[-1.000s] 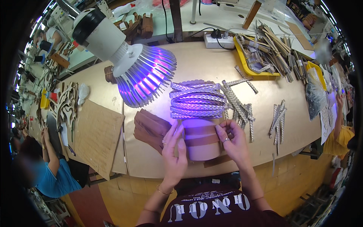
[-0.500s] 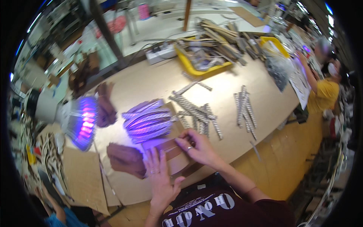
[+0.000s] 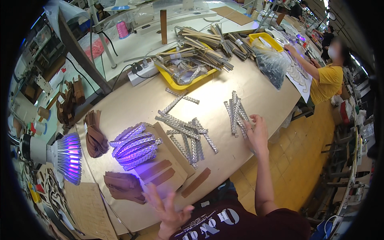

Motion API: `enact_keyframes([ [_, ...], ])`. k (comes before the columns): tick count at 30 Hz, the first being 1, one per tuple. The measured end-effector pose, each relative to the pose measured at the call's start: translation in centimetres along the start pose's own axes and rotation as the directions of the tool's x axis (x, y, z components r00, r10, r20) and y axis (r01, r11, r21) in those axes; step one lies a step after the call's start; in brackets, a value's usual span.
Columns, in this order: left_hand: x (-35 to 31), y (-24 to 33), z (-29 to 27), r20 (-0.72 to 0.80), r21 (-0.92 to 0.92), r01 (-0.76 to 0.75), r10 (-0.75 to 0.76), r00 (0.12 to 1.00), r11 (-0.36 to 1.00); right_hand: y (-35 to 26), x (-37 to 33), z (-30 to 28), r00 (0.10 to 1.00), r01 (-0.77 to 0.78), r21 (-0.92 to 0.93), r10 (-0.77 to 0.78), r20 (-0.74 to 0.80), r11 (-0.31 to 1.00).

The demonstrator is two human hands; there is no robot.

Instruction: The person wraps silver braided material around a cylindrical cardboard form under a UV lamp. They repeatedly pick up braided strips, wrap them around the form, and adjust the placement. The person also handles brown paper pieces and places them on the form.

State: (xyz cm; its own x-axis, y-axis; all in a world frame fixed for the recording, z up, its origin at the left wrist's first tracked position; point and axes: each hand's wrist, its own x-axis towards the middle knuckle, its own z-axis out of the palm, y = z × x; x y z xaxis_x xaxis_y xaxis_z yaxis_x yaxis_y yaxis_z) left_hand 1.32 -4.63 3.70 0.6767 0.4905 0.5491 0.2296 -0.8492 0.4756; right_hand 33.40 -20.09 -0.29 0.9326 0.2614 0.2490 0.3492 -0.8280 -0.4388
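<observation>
My right hand (image 3: pixel 257 134) reaches over the small pile of woven grey-and-white braid strips (image 3: pixel 236 114), touching or just above its right side. Its fingers are bent but apart, with nothing visibly gripped. My left hand (image 3: pixel 166 210), open with fingers spread, hovers near the table's front edge, slightly blurred. Beside it, two flat brown strips (image 3: pixel 156 170) lie on a cardboard piece (image 3: pixel 176 150). A stack of brown strips (image 3: pixel 122 186) sits to its left, and a single brown strip (image 3: pixel 196 183) rests at the front edge. A bundle of braid (image 3: pixel 136 148) lies behind the stack, under purple light.
A lamp (image 3: pixel 69 156) glowing purple stands at the left. More braid strips (image 3: pixel 188 130) lie mid-table. Farther back are a yellow tray (image 3: pixel 180 86) heaped with strips, a white power strip (image 3: pixel 142 75) and a plastic bag (image 3: pixel 272 64). A person in a yellow shirt (image 3: pixel 328 82) works at the right.
My right hand has left the brown strip on the cardboard and moved right to the small braid pile. My left hand has drawn back toward me, off the cardboard. The view has shifted.
</observation>
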Motion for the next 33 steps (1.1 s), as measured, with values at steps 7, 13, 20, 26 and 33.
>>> enact_keyframes([
  [7, 5.0, 3.7, 11.0, 0.31, -0.357, -0.28, 0.396, 0.864, 0.891, 0.5, 0.7, -0.3, 0.951, -0.13, 0.112, 0.092, 0.295, 0.985],
  [13, 9.7, 5.4, 21.8, 0.573, -0.244, -0.217, 0.321, 0.754, 0.945, 1.5, 1.3, -0.8, 0.855, -0.383, 0.448, 0.126, 0.503, 0.808],
  [20, 9.1, 5.2, 22.7, 0.601, -0.214, -0.198, 0.288, 0.746, 0.957, 2.8, 1.0, -4.4, 0.87, -0.492, 0.831, 0.167, 0.463, 0.26],
  [26, 11.2, 6.2, 20.8, 0.514, -0.633, 0.288, 0.111, 0.851, 0.719, -0.3, -0.9, -3.1, 0.834, -0.545, 0.816, 0.021, 0.552, 0.193],
  [33, 11.6, 6.0, 20.1, 0.62, -0.731, 0.605, -0.064, 0.782, 0.315, -1.2, -1.2, -2.7, 0.845, -0.503, 0.787, 0.011, 0.535, 0.355],
])
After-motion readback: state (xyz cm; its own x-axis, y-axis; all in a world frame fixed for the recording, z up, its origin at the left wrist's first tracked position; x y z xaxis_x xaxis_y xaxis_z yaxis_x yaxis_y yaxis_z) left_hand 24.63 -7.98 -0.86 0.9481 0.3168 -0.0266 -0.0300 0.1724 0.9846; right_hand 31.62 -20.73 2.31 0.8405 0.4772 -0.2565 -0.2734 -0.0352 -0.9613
